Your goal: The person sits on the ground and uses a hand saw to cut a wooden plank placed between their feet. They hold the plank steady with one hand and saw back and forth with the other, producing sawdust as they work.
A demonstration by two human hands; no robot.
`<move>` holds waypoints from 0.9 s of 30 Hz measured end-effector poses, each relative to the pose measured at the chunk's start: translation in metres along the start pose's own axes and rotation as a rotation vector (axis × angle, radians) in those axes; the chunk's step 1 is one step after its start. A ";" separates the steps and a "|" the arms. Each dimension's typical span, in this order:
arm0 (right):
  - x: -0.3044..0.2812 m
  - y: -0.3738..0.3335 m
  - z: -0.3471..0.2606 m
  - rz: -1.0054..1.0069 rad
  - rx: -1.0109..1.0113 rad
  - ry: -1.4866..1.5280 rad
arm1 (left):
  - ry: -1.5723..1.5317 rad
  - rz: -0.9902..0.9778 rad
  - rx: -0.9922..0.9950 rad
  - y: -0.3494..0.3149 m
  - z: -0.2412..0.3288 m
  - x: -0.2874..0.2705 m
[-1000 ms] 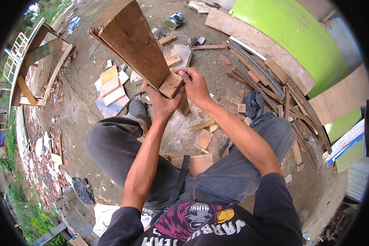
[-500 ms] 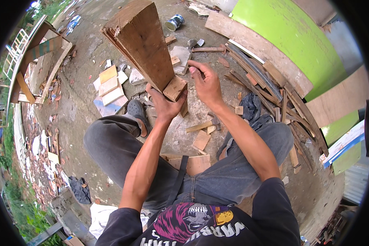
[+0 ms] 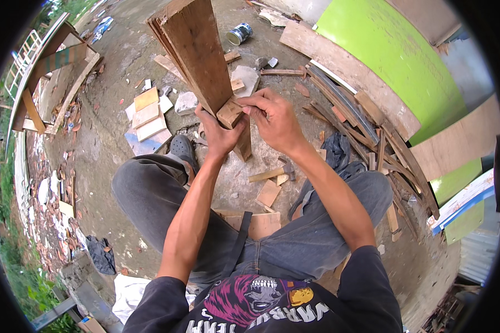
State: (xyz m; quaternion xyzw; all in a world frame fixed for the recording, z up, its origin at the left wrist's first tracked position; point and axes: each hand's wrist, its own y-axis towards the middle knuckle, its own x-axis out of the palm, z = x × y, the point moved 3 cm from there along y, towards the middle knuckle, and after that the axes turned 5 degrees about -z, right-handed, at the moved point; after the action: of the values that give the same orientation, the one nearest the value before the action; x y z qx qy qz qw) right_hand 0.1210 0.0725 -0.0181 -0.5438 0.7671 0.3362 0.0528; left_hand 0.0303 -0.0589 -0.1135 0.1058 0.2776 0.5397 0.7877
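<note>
A thick brown wooden beam (image 3: 200,53) stands tilted in front of me, its far end split along the left side. Against its near face sits a small wood block (image 3: 229,115). My left hand (image 3: 221,140) is wrapped round the block and the beam's side, clamping them together. At the block's right edge, the thumb and forefinger of my right hand (image 3: 275,123) are pinched; whatever is between them is too small to make out. On the ground below lies a hammer (image 3: 265,175) with a wooden handle, beside a square wood offcut (image 3: 269,193).
Flat wood pieces (image 3: 148,115) lie left of the beam, near broken concrete (image 3: 244,79). A tin can (image 3: 239,34) rests farther off. Long wood strips (image 3: 344,102) and a green panel (image 3: 391,50) line the right side. A wooden frame (image 3: 61,83) stands far left.
My right hand has come left and slightly down, from apart to touching the block's edge, its fingers pinched. The beam and block have shifted slightly, still in my left hand.
</note>
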 end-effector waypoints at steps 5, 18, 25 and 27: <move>0.006 -0.001 0.008 -0.053 0.039 -0.033 | 0.044 0.013 0.000 0.004 -0.006 -0.003; 0.010 0.001 0.014 -0.044 0.030 -0.066 | -0.043 -0.025 -0.042 0.011 -0.001 -0.005; 0.010 0.001 0.012 -0.080 0.015 -0.095 | -0.023 -0.021 -0.050 0.010 0.002 -0.007; 0.011 0.000 0.010 -0.078 -0.001 -0.119 | -0.022 -0.016 -0.037 0.009 0.002 -0.007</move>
State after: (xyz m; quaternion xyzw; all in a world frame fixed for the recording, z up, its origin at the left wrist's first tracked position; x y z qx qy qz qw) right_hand 0.1138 0.0699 -0.0307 -0.5523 0.7406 0.3662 0.1110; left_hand 0.0229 -0.0619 -0.1051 0.0948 0.2598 0.5374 0.7967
